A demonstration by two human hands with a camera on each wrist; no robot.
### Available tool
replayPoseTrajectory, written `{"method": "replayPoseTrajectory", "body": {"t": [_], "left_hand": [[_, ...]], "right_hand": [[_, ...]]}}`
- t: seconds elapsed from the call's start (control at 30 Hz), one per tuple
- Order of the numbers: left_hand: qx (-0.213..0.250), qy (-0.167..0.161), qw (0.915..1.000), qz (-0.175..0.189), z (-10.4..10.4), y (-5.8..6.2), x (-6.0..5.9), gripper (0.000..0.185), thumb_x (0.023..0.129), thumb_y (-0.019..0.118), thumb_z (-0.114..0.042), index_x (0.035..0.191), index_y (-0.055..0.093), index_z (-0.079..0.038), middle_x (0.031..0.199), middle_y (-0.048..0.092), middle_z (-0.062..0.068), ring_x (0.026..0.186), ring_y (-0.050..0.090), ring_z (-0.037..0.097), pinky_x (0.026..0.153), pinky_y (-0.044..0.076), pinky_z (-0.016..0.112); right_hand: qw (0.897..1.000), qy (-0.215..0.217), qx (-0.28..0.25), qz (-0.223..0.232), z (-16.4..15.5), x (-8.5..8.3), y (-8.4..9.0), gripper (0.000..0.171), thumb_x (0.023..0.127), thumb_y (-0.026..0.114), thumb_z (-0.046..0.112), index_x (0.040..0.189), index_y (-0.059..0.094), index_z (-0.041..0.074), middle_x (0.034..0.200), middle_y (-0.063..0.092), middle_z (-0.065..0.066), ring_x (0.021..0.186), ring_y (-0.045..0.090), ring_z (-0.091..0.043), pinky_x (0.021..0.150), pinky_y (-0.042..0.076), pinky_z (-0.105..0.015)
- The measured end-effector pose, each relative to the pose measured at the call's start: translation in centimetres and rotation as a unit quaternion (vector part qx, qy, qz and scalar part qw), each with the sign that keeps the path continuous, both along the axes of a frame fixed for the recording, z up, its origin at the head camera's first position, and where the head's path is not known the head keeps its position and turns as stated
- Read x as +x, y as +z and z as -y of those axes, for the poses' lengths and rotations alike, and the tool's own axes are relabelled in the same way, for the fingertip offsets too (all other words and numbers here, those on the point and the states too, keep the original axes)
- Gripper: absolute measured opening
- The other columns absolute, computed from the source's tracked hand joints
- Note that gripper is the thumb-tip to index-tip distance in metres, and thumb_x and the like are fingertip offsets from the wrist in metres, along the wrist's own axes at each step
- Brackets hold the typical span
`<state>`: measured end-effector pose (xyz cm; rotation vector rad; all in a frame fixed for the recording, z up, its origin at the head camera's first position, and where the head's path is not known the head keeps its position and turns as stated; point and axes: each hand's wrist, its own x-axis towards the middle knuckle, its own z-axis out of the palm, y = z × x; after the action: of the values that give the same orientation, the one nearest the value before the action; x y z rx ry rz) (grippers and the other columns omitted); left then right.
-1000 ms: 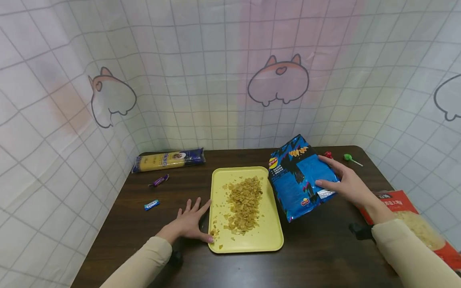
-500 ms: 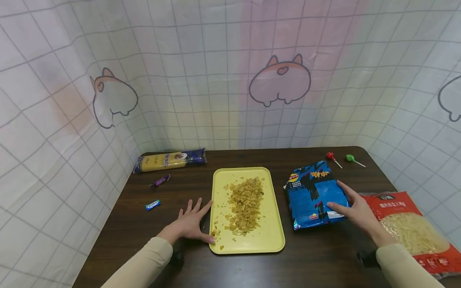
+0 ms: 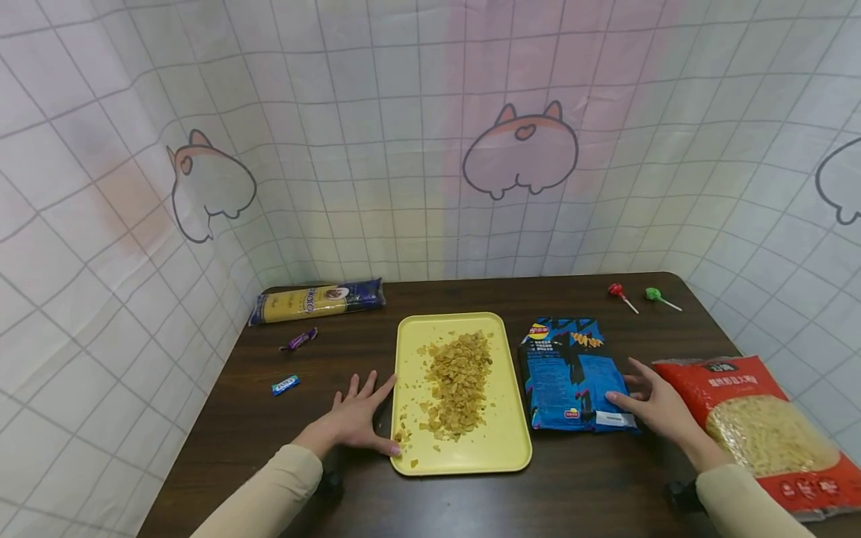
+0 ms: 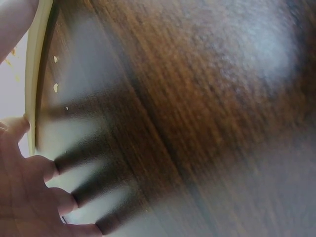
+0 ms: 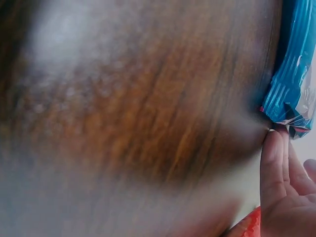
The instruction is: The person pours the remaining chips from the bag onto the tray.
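Note:
In the head view, my left hand (image 3: 356, 418) lies with fingers spread at the left side of a yellow tray (image 3: 514, 448). Its thumb and index finger touch the tray's rim, which also shows in the left wrist view beside the fingers (image 4: 42, 168). A heap of crushed chips (image 3: 457, 381) covers the tray's middle, with loose crumbs near the thumb. To the tray's right, a blue chip bag (image 3: 572, 381) lies flat on the table. My right hand (image 3: 662, 407) is at its right edge, thumb over the bag, fingertips (image 5: 271, 140) extended at the bag's crimped corner.
A red bag of pale food (image 3: 767, 433) lies right of my right hand. Red (image 3: 616, 290) and green (image 3: 652, 294) lollipops lie at the back right. At the left are a spaghetti pack (image 3: 316, 300), a purple-wrapped candy (image 3: 299, 338) and a blue-wrapped candy (image 3: 285, 385).
My right hand has brought the blue chip bag down from beside the tray onto the table, and its grip has loosened. The left hand and tray have stayed in place.

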<state>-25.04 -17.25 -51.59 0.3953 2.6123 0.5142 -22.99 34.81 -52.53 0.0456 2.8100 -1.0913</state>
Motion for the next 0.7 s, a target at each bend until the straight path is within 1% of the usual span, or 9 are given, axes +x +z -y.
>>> {"method": "replayPoseTrajectory", "body": {"t": [0.13,0.3,0.47,0.6,0.7], "left_hand": [[-0.001,0.0,1.0,-0.001,0.1,0.1,0.0,0.127,0.068,0.088,-0.063,0.166,0.016,-0.025,0.171,0.006,0.023,0.155,-0.002,0.054,0.116,0.01,0.078],[0.001,-0.002,1.0,0.0,0.2,0.1,-0.1,0.126,0.069,0.087,-0.063,0.166,0.016,-0.026,0.171,0.006,0.024,0.155,-0.002,0.054,0.116,0.01,0.078],[0.007,-0.002,1.0,0.006,0.2,0.2,-0.4,0.125,0.07,0.087,-0.063,0.166,0.016,-0.026,0.171,0.006,0.023,0.155,-0.002,0.054,0.116,0.01,0.078],[0.012,-0.001,0.9999,0.01,0.4,0.2,-0.6,0.125,0.071,0.086,-0.062,0.166,0.016,-0.022,0.171,0.008,0.024,0.155,0.001,0.055,0.115,0.012,0.078],[0.017,0.0,0.9998,0.012,0.6,0.5,-0.8,0.123,0.075,0.083,-0.063,0.166,0.015,-0.018,0.17,0.012,0.026,0.155,0.005,0.056,0.115,0.015,0.077]], "right_hand": [[1.0,-0.003,0.0,0.002,0.1,0.0,-0.2,0.09,0.098,0.068,0.041,0.156,0.022,-0.011,0.146,0.045,-0.041,0.121,0.059,-0.055,0.092,0.056,-0.057],[1.0,-0.003,-0.004,0.01,0.2,-0.3,-0.1,0.092,0.098,0.067,0.044,0.157,0.021,-0.01,0.147,0.044,-0.041,0.121,0.058,-0.054,0.094,0.055,-0.057],[1.0,-0.001,-0.004,0.006,0.1,-0.5,0.1,0.091,0.099,0.067,0.043,0.157,0.022,-0.01,0.146,0.045,-0.041,0.12,0.059,-0.054,0.095,0.055,-0.058],[1.0,-0.001,-0.013,0.002,0.0,-0.7,0.5,0.091,0.099,0.067,0.042,0.157,0.021,-0.01,0.146,0.044,-0.042,0.12,0.061,-0.053,0.095,0.054,-0.059],[1.0,0.004,-0.018,-0.003,-0.1,-0.9,1.2,0.091,0.099,0.067,0.043,0.158,0.019,-0.009,0.148,0.04,-0.043,0.122,0.06,-0.054,0.095,0.055,-0.059]]}}
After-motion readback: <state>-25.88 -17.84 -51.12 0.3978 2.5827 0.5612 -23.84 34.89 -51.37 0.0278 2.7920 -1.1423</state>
